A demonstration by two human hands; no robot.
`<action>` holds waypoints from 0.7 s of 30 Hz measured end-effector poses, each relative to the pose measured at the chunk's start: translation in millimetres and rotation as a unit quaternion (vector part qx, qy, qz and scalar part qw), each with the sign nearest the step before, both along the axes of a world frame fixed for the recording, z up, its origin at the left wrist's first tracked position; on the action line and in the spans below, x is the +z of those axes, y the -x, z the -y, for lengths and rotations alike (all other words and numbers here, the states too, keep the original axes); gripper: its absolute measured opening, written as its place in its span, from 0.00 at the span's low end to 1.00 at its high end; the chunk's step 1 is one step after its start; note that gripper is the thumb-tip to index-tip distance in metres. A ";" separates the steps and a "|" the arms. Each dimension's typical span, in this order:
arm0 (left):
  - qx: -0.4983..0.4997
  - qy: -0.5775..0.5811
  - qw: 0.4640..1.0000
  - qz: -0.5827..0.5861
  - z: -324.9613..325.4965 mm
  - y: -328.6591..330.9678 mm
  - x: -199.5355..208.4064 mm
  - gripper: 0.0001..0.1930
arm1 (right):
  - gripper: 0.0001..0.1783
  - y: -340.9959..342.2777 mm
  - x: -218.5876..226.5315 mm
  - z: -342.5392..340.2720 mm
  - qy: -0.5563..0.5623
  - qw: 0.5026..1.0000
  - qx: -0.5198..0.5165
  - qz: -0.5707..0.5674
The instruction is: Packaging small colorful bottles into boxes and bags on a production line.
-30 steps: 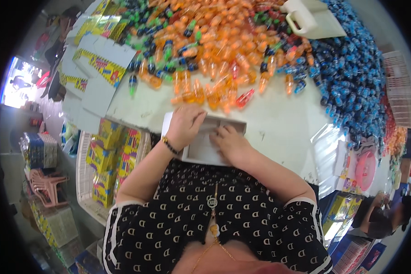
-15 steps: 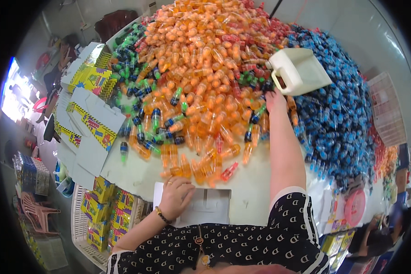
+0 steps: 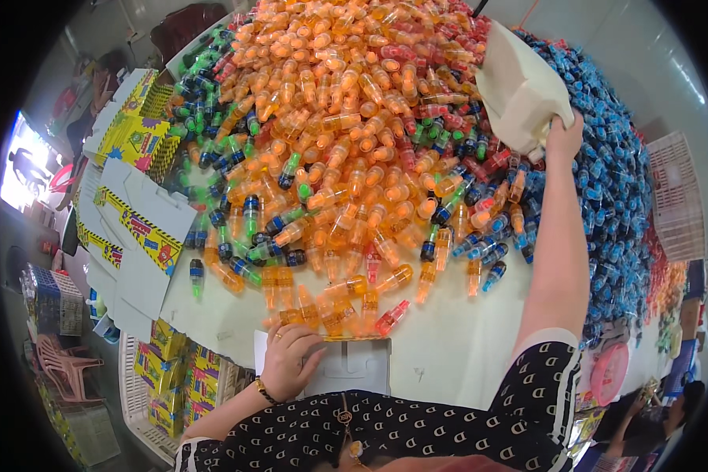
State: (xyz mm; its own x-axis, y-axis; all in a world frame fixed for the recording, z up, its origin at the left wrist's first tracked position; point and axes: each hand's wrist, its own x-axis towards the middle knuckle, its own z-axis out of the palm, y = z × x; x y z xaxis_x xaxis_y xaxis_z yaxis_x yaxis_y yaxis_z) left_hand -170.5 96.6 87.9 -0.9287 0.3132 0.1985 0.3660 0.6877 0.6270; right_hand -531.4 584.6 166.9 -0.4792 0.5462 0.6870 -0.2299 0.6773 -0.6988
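Observation:
At the far right of the pile, my right hand (image 3: 563, 138) is closed round a cream plastic jug scoop (image 3: 527, 90), cut open at one end. It is tilted over where the orange and blue bottles meet. My left hand (image 3: 293, 358) lies with fingers loosely stretched at the far edge of a flat white-grey carton (image 3: 350, 368), holding nothing that I can see. Just beyond its fingertips lie several small orange bottles (image 3: 334, 315) and a red bottle (image 3: 392, 318). The big heap of orange bottles (image 3: 346, 118) rises behind them.
Blue bottles (image 3: 613, 212) are heaped to the right, green and dark ones (image 3: 204, 86) to the left. Flattened printed cartons (image 3: 138, 236) lie at the table's left edge. Below stands a white basket (image 3: 138, 393) of yellow boxes. A co-worker (image 3: 637, 429) sits at far right.
My right hand has swung right with the scoop, which is now turned and tilted. Blue bottles show beside the orange ones where my forearm was. My left hand has stayed by the carton.

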 end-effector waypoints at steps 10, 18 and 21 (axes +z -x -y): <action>0.007 -0.012 1.000 0.005 3.8 12.4 -7.9 0.12 | 0.23 103.4 24.8 24.0 -0.215 0.948 0.066 0.224; 0.018 -0.012 1.000 0.008 1.8 23.4 -10.1 0.11 | 0.23 103.2 35.1 4.0 -0.276 0.903 0.145 0.295; 0.020 -0.003 1.000 0.016 1.2 14.6 -5.9 0.10 | 0.22 65.3 60.3 3.4 -0.296 0.840 0.240 0.387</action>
